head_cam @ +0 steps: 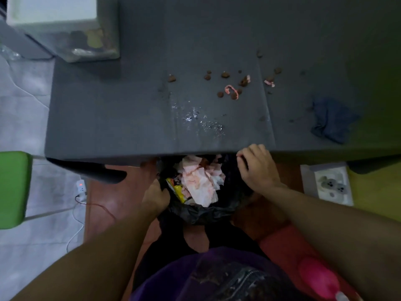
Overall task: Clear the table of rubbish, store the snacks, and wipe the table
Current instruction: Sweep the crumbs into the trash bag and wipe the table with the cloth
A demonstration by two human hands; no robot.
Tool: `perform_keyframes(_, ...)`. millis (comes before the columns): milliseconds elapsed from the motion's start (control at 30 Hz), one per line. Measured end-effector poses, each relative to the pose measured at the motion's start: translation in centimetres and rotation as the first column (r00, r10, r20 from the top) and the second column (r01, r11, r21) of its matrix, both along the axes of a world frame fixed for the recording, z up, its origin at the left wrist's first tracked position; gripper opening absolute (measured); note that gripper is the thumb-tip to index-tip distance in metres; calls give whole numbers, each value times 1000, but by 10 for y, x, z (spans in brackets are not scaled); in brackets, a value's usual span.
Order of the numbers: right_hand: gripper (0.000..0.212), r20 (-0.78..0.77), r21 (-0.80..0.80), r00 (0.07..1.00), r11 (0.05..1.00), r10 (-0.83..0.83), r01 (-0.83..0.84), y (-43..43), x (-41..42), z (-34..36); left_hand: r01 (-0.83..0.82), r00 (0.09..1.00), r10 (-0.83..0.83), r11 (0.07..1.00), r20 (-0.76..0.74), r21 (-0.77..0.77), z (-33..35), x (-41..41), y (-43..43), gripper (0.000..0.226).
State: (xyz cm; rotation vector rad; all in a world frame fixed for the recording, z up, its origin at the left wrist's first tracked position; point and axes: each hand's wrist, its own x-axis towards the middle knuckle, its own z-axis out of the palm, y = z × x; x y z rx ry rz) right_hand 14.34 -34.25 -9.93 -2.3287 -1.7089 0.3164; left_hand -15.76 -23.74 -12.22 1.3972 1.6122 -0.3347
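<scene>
Past the purple clothing (195, 274), the black bag (206, 213) is gripped at its rim by left hand (155, 196) and right hand (256, 168); its mouth is best held wide under the table (108, 127) edge for crumbs (225, 74).

Dim room, low light, green cast along the right edge. Dark grey rectangular table (104, 118) fills the upper half. Left of it, pale grey-white floor (23, 105); below its front edge, reddish-brown floor (102, 196). Bright green padded chair seat (12, 187) on a pale metal frame, far left. White power strip with red lit indicator (80, 185) near the table's left corner; white cable (76, 230) and thin red wire (97, 206) beside it. Right: yellow-green floor patch (377, 192), white square sheet with grey animal print (329, 184).
</scene>
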Motion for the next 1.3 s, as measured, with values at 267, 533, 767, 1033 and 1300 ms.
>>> perform_keyframes(267, 28, 109, 96, 875, 881, -472, 463, 17, 98, 16, -45, 999, 45, 999, -16, -13, 0, 48, 2, 33)
perform_keyframes(533, 54, 153, -101, 582, 573, -799, 813, 7, 177, 10, -95, 995, 95, 995, 3, -42, -8, 65, 5, 45)
perform_keyframes(767, 45, 75, -44, 627, 626, -775, 779, 1, 196, 9, -120, 993, 120, 992, 0, -30, -6, 78, 4, 38)
perform_keyframes(1033, 44, -26, 127, 732, 724, -681, 678, 45, 230, 7, -142, 990, 142, 990, 2, 10, -11, 81, 2, 57)
perform_keyframes(1300, 48, -89, 22, 815, 817, -573, 577, 143, 236, 9, -123, 992, 123, 992, -9, 41, -2, 89, -1, 37)
